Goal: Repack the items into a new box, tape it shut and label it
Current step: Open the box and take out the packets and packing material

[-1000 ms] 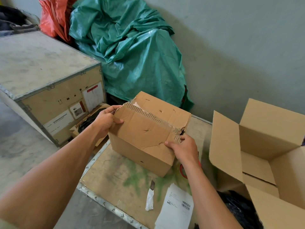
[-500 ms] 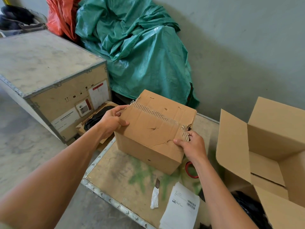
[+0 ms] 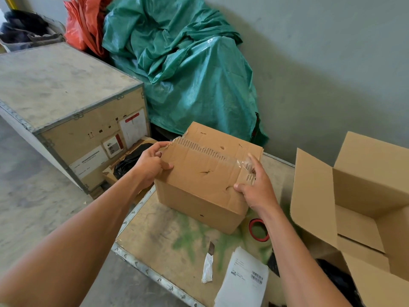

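Observation:
A worn, torn cardboard box (image 3: 199, 191) stands on the wooden crate top (image 3: 159, 235), its near top flap scuffed with stripped tape. My left hand (image 3: 150, 165) grips the flap's left corner. My right hand (image 3: 254, 187) holds the flap's right edge by a scrap of clear tape. A new open cardboard box (image 3: 363, 209) stands to the right, flaps up. On the crate lie a red-cored tape roll (image 3: 257, 231) partly behind my right forearm, a white label sheet (image 3: 243, 280) with a barcode, and a small knife (image 3: 209, 264) with a wrapped handle.
A large wooden crate (image 3: 66, 111) with stickers stands at the left. Green tarpaulin (image 3: 181, 69) and an orange sheet (image 3: 84, 23) are heaped against the wall. A black bag (image 3: 130, 158) lies in a low carton between the crates, another black bag (image 3: 340, 282) at lower right.
The view has shifted slightly. My right hand has slid a little down the flap's right edge, its fingers spread beside the torn tape. My left hand keeps its grip.

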Motion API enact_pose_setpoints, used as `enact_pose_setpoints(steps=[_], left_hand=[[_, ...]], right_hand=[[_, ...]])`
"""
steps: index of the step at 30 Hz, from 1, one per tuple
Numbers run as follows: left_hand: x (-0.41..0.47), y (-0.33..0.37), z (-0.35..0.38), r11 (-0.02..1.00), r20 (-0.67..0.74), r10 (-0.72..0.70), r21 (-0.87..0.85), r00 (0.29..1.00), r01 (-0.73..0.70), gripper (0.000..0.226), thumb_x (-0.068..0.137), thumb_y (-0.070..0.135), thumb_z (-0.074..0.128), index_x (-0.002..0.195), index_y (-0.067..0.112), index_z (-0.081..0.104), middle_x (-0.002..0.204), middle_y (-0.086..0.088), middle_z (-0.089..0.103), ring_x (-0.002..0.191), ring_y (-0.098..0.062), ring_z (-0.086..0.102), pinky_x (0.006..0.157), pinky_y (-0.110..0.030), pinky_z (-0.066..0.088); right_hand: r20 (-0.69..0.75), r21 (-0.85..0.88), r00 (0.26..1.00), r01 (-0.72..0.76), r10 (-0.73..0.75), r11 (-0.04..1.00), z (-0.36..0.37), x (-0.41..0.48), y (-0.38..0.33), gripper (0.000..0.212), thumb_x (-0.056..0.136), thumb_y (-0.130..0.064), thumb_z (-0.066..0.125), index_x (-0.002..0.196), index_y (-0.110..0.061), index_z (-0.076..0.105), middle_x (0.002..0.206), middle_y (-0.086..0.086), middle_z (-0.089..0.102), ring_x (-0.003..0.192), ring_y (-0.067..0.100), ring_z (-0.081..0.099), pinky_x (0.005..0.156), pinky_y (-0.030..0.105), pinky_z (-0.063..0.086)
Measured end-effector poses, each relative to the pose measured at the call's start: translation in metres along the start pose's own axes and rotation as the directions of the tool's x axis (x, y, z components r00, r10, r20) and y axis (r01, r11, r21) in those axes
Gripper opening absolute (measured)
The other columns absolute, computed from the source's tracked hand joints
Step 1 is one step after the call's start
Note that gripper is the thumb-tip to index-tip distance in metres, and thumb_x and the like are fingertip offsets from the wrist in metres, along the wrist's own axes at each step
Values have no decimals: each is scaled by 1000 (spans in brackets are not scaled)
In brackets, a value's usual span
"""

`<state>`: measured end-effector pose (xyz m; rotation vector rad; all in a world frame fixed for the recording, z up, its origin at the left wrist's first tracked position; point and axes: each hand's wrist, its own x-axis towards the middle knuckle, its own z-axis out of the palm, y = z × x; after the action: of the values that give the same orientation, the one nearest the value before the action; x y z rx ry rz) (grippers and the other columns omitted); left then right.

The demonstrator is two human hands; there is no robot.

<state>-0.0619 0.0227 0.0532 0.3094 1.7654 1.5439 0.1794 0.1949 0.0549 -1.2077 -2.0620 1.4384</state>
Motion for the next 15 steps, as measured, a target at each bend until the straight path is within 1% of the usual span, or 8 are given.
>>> enact_pose_setpoints(steps=[2,5,7,9,10,12,14,15], left_hand=[[1,0,3,1000,4,-3,-8,1000,3,63,86,-20,59,120,32,66,121,-3,61,112,-26,54,93,-48,49],[-2,2,2,999,4,-7,-48,1000,7,63,86,-20,58,121,31,66,121,-1,59,111,-25,53,82,-42,49],[-4,3,0,996,13,-17,-91,1000,18,63,85,-21,57,121,30,67,120,-1,60,109,-25,53,76,-39,48],[-6,2,-2,986,20,-17,-166,1000,20,61,82,-22,54,117,26,69,119,-1,62,110,-26,53,76,-38,47],[-7,2,-4,984,16,-13,-180,1000,16,58,80,-20,51,113,23,70,120,-2,63,113,-27,52,79,-39,46],[-10,-3,-11,982,22,-10,-186,1000,14,49,74,-6,46,110,16,70,129,-6,63,121,-28,49,96,-44,42],[-11,-11,-23,963,76,-19,-267,997,39,43,69,10,44,109,6,60,136,-14,62,128,-30,50,113,-49,33],[-12,-13,-30,948,108,-30,-311,994,63,43,67,17,47,107,4,56,136,-17,63,130,-32,51,115,-49,32]], right_hand=[[-5,-53,999,-45,44,998,-4,4,-3,79,85,-11,80,148,-31,35,135,-7,49,121,18,51,102,43,47],[-54,-109,998,-44,38,993,-1,0,4,62,83,-23,83,137,-24,52,128,-5,61,117,20,60,98,46,53],[-61,-58,998,-9,5,998,0,-7,7,53,85,-24,81,131,-24,57,124,-6,64,113,18,62,94,43,54],[-61,39,997,51,-49,998,-3,-17,6,42,86,-22,80,123,-29,62,118,-9,68,107,15,65,90,42,56],[-54,95,997,67,-62,993,-5,-23,5,37,87,-21,79,120,-30,65,115,-9,71,105,13,66,88,41,57],[13,196,997,66,-70,978,-11,-40,3,29,90,-16,76,114,-31,72,110,-8,75,101,13,69,85,36,57],[95,226,990,82,-105,971,-17,-58,4,18,91,-9,72,102,-22,78,100,1,78,96,20,71,83,38,56],[124,215,984,97,-125,972,-19,-64,7,11,90,-7,72,97,-12,78,96,10,76,94,27,70,83,43,55]])
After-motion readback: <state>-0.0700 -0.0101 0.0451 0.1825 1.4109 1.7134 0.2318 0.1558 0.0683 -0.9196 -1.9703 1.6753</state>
